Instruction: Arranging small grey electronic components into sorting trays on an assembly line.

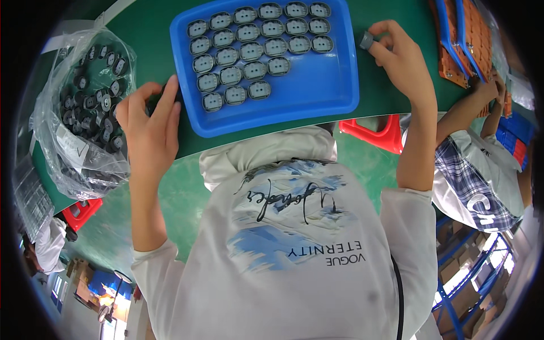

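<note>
A blue tray (323,85) lies in front of me. In it sit rows of small oval grey plastic parts (251,51) with light inner faces. Beyond the tray's right edge, my right hand (401,62) is closed, pinching a small grey part (366,40) between thumb and fingertips. Close to the tray's left side is my left hand (150,124), its fingers bent around a dark part (153,102) that they mostly hide. To its left, a clear plastic bag (56,153) lies open with many dark rounded parts (88,107) inside.
The green table (153,34) carries the tray and the bag. Orange racks with blue edges (462,42) stand at the far right, where another person's hands (493,88) touch them. Red stools (377,133) stand below the table's near edge.
</note>
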Demonstrator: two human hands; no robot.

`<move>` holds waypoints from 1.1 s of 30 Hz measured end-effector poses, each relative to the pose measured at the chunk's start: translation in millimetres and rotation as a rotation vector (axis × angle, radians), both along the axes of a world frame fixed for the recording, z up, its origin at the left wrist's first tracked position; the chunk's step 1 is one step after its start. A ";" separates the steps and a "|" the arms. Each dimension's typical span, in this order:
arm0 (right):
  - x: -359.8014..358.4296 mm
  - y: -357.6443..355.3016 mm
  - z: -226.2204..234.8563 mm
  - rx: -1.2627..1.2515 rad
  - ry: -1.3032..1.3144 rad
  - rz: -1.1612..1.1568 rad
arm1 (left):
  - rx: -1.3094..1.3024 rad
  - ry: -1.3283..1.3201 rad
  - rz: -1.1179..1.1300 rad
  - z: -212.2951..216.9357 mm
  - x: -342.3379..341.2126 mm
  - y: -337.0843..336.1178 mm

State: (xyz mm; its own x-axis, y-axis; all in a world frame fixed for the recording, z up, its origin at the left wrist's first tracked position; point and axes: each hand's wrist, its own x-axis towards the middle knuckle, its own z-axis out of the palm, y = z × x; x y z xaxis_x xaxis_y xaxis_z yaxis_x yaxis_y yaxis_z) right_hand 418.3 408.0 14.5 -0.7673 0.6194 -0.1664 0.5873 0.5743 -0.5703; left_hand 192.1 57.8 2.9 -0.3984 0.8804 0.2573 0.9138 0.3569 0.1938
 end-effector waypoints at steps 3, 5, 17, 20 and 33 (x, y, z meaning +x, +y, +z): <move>0.8 7.4 -18.7 0.005 0.153 -0.017 | 0.004 -0.006 0.054 -5.3 5.6 -12.3; 0.7 -2.7 -15.4 -0.004 0.187 -0.002 | 0.040 -0.024 0.101 -8.6 6.7 -12.2; -4.7 -20.5 -5.2 0.014 0.217 0.217 | 0.116 -0.113 0.102 0.1 -2.0 -5.8; -0.5 -21.2 -5.8 0.028 0.218 0.261 | 0.170 -0.111 0.063 0.9 -4.7 -3.2; 32.5 -9.8 -11.6 0.145 0.218 0.076 | 0.109 -0.102 0.072 5.9 -13.7 2.2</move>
State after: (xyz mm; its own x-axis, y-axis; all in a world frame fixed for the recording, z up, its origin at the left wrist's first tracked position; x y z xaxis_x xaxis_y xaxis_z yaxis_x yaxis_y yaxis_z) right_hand 450.8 398.2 2.9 -0.8205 0.5637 0.0946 0.4114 0.6972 -0.5870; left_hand 178.4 60.0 8.9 -0.4887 0.8175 0.3048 0.8601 0.3929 0.3254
